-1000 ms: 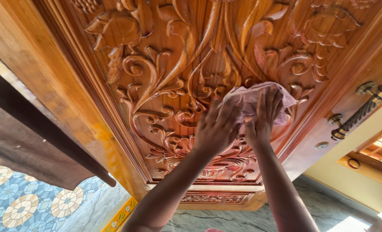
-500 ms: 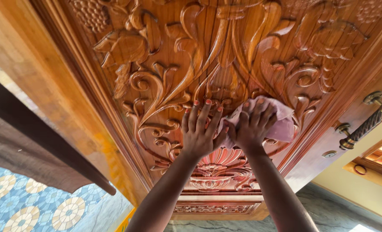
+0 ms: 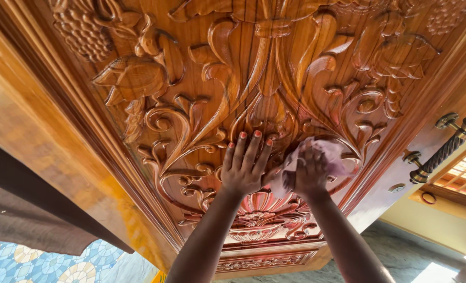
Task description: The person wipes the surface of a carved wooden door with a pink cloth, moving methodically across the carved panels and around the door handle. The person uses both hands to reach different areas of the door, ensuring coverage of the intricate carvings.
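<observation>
the crumpled pale pink cloth (image 3: 324,157) sat bunched in the clenched right hand (image 3: 310,175), partly hidden; the left hand (image 3: 245,167) lay flat, fingers spread, on the carved glossy wooden door panel (image 3: 201,78).

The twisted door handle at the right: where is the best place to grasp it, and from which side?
Grip the twisted door handle around its spiral bar, midway between its two mounts. Come from the open side facing away from the carved door; the bar stands off the wood, so fingers can likely wrap behind it.
</observation>
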